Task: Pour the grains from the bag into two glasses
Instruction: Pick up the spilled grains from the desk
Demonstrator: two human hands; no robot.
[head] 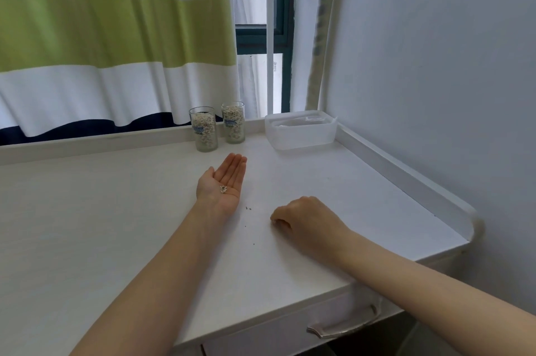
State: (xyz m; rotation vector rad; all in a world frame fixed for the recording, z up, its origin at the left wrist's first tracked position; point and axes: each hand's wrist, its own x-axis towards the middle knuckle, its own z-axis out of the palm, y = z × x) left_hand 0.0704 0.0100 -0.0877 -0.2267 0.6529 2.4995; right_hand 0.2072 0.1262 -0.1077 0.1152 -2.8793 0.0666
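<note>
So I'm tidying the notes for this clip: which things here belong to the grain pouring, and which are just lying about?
Part of the job: left glass, right glass, both filled; spilled grains in the left hand; specks on the table by the right hand.

Lying about: tub, curtain, drawer handle.

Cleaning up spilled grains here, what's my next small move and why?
Probably tip the few grains in your open left hand into the nearer glass: both glasses look full, and your right hand is curled over the table.
</note>
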